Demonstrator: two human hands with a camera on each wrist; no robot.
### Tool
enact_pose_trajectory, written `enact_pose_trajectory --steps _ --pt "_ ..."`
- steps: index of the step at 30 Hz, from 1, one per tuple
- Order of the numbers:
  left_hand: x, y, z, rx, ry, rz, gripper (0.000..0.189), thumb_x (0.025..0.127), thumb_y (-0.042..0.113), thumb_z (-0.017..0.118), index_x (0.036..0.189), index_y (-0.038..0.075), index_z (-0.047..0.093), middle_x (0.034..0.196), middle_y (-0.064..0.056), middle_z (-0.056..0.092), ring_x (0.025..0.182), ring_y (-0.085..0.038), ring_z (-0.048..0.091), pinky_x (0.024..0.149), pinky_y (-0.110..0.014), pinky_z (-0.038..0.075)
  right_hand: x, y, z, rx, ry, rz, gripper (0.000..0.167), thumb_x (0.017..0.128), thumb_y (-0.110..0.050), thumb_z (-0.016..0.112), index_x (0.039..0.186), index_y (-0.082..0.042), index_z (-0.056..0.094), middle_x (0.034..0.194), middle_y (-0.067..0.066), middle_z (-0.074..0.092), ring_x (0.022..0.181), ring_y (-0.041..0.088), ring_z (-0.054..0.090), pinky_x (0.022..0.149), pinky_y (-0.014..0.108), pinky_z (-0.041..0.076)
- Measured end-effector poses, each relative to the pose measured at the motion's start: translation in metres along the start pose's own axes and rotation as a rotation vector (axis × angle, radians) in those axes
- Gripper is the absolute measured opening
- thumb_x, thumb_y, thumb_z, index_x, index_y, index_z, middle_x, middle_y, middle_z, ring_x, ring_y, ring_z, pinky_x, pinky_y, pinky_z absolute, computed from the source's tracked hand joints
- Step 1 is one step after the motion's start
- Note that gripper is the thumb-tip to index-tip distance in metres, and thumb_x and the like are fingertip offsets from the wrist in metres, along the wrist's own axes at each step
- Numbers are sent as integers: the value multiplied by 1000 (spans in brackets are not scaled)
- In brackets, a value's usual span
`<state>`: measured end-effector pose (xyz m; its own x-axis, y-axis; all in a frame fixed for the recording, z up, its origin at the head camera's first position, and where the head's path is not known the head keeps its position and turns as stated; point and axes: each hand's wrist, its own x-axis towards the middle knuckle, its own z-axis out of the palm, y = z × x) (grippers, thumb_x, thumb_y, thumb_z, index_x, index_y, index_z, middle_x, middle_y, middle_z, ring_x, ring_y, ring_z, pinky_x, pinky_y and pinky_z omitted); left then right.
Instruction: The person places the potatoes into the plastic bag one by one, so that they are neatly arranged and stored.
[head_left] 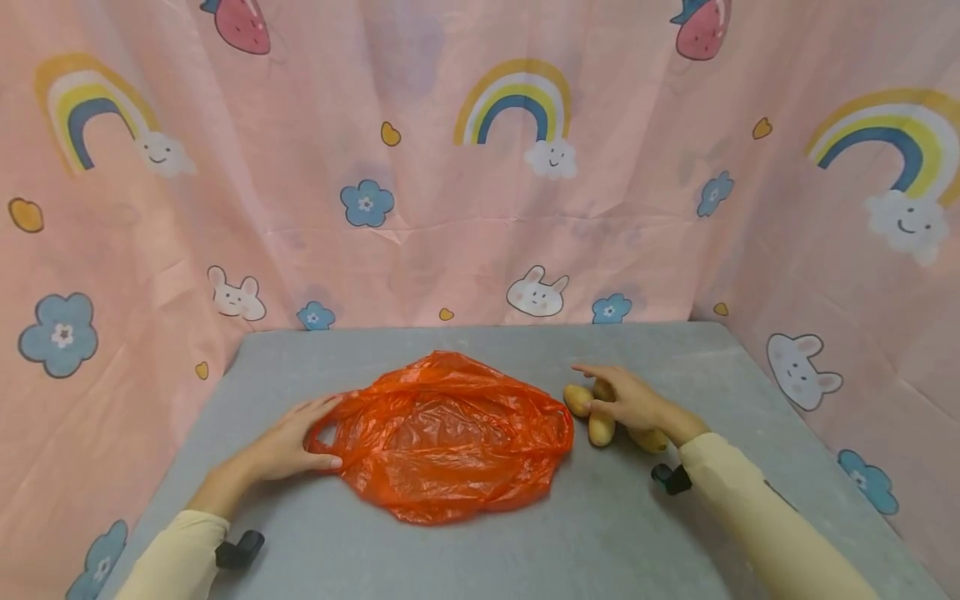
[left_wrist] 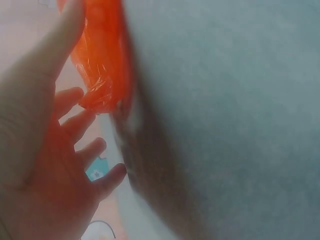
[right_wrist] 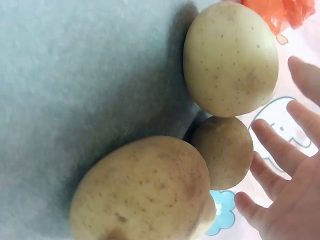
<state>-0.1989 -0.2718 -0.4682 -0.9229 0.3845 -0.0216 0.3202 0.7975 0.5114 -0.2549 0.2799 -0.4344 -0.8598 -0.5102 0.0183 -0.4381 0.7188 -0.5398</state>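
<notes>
Four potatoes (head_left: 577,400) sit close by the right hand (head_left: 630,404), some by its thumb and fingers and one under its wrist. The right hand is much nearer to them than the left hand (head_left: 288,437). Its fingers are spread and hold nothing; I cannot tell if they touch a potato. The orange-red bag (head_left: 450,425) lies between the two hands, its long way running from one to the other. The left hand is at the bag's near end, thumb and fingers wide apart, not curled around it.
</notes>
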Motion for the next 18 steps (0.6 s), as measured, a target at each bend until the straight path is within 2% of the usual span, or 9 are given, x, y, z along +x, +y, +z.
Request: enact_pose_trajectory --steps 3,6,11,15,18 --pt "0 -1 -1 5 -4 -1 98 79 53 81 155 7 39 160 -25 36 144 -56 29 106 -79 31 4 0 -3 -13 -19 -26 58 96 -16 69 148 0 48 141 29 56 131 50 50 108 72 36" --pt "0 0 -2 1 -30 -29 97 80 54 80 154 6 41 161 -24 35 145 -57 27 106 -79 30 4 -1 -4 -40 -41 -26 56 96 -16 69 147 -1 50 134 28 62 127 49 51 107 70 37" --pt "-2 2 -3 22 -61 -33 99 79 54 81 154 4 40 161 -26 32 145 -58 25 107 -80 28 4 -2 -5 -64 -77 -19 50 97 -17 67 143 -4 56 131 22 65 123 45 53 106 67 39" --pt "-4 1 -2 49 -62 -28 102 77 54 83 154 2 39 161 -27 31 144 -58 26 107 -81 26 8 -1 -7 -69 -103 -29 42 96 -17 68 136 -5 63 126 20 66 114 38 57 98 58 46" --pt "-5 0 0 66 -53 -32 103 76 55 82 154 3 39 162 -26 31 144 -59 26 106 -82 24 12 -1 -9 -56 -132 -24 41 95 -17 69 134 -5 65 121 18 67 106 33 57 94 52 47"
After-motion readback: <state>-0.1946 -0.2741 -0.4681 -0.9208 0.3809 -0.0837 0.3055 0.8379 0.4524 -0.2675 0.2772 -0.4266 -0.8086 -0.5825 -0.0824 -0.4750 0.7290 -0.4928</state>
